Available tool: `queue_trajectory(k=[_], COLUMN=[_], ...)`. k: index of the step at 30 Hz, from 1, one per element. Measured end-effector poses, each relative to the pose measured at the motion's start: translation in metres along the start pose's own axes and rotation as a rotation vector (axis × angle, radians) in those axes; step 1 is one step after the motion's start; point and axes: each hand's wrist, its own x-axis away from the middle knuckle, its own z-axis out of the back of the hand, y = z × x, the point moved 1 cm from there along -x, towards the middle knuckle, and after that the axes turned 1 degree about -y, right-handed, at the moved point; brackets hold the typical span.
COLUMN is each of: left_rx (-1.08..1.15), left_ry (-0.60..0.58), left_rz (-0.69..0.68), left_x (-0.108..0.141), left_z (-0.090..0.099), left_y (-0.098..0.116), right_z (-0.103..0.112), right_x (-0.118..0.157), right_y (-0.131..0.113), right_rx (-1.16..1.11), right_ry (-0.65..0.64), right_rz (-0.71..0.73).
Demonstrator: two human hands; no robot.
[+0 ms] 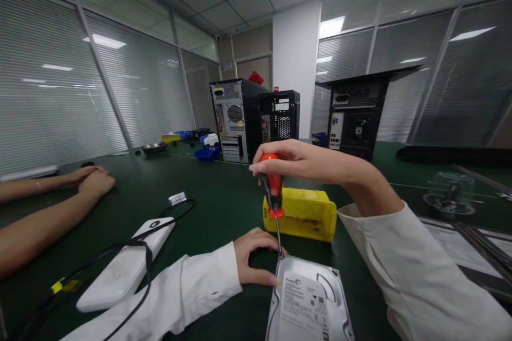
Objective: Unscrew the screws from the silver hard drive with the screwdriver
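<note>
A silver hard drive (304, 298) lies label side up on the green table at the bottom of the head view. My right hand (292, 160) is wrapped round the red and black handle of a screwdriver (274, 192), held almost upright. Its metal shaft runs down to the drive's far left corner, where the tip meets the casing. At that same corner my left hand (254, 258) grips the drive's edge, thumb on the near side and fingers partly hidden behind it. Just beyond the drive, a yellow plastic bin (300, 213) rests on its side.
Left of my arm lies a white power bank (128, 264) with a black cable across it. Another person's hands (94, 178) rest at the far left. Computer cases (234, 122) stand at the back. A clear round container (450, 194) and papers (460, 245) are at right.
</note>
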Motion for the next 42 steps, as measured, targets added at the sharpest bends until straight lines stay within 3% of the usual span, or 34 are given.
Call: queue_trajectory(k=[9,16,24,32,38,42], left_rx=[0.013,-0.004,0.032,0.033,0.030,0.031], left_ry=[-0.010,-0.004,0.014,0.028,0.022,0.030], left_rz=[-0.005,-0.021,-0.024,-0.046,-0.031,-0.046], left_x=[0.000,0.000,0.000,0.000,0.000,0.000], left_z=[0.001,0.000,-0.001,-0.003,-0.003,-0.003], left_y=[0.000,0.001,-0.001,-0.004,-0.003,-0.003], right_z=[0.004,0.006,0.013,0.007,0.008,0.009], right_x=[0.002,0.002,0.019,0.011,0.010,0.011], right_y=[0.004,0.010,-0.001,-0.002,0.003,0.005], right_rx=[0.122,0.005,0.013,-0.037,0.038,0.172], right_ry=[0.062,0.027,0.016,0.001,0.019,0.040], right_rz=[-0.001,0.072,-0.103,-0.067,-0.019,-0.062])
